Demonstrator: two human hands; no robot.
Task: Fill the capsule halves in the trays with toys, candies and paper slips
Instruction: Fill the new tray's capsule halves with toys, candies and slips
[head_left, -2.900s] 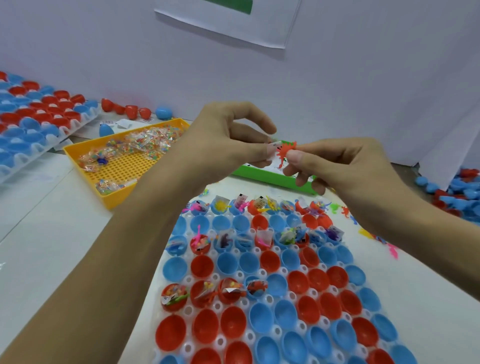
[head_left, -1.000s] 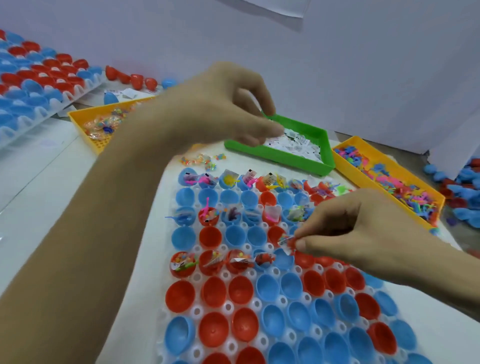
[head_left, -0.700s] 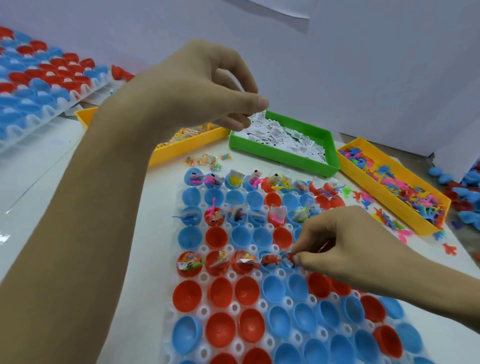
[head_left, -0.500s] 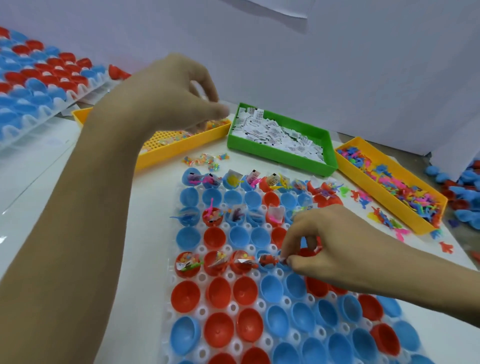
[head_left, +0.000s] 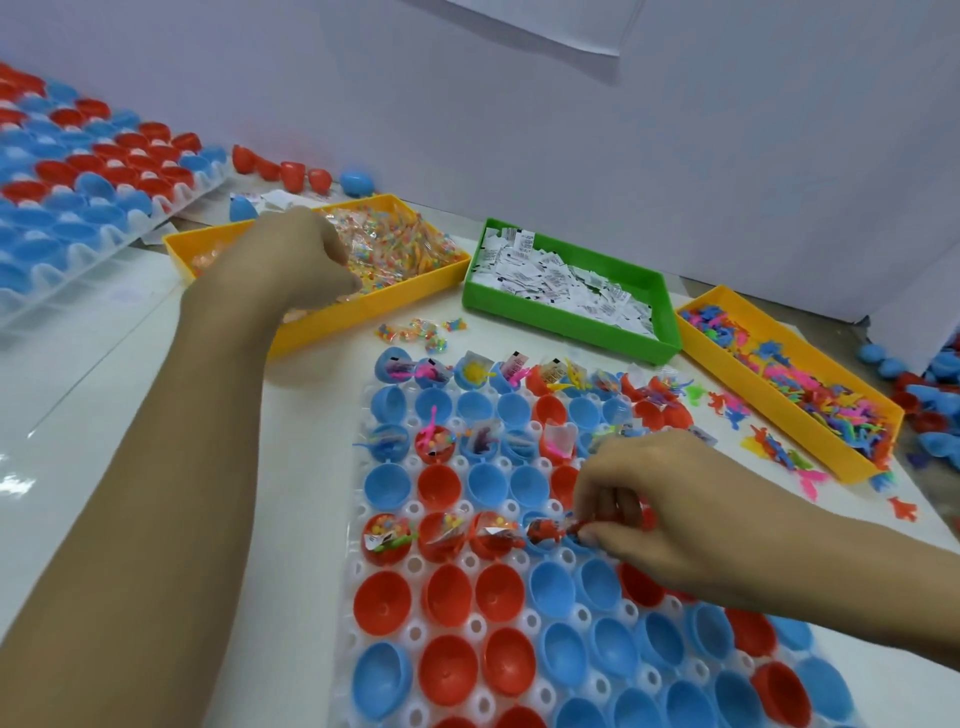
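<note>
Over the middle row of the white capsule tray (head_left: 415, 631), the right hand (head_left: 670, 512) is pinching a small red toy (head_left: 571, 530) between thumb and fingertips and lowering it toward a blue capsule half (head_left: 535, 522). That half is sitting just beside three red halves already holding candies and slips. The left hand (head_left: 291, 260) is reaching into the yellow candy bin (head_left: 363, 306) near the desk's far left; its fingers are curling downward, but whether they are gripping a packet I cannot tell.

Several slips are possible. The toy looks light and springy, so it may be catching on the rim and hopping into a neighbouring half, or doubling up where a toy already lies. With both hands working apart and the eyes on one, the left is likely grabbing blind and could be dragging extra candy packets out; a few loose candies (head_left: 421, 332) are already lying on the desk between bin and tray. The right wrist is hanging low over empty halves and could be nudging them out of their sockets.

The desk is glossy white, backed by a pale wall. A green bin of paper slips (head_left: 571, 322) and a yellow toy bin (head_left: 753, 395) are standing along the far edge, with a second filled tray (head_left: 78, 249) at the left corner.
</note>
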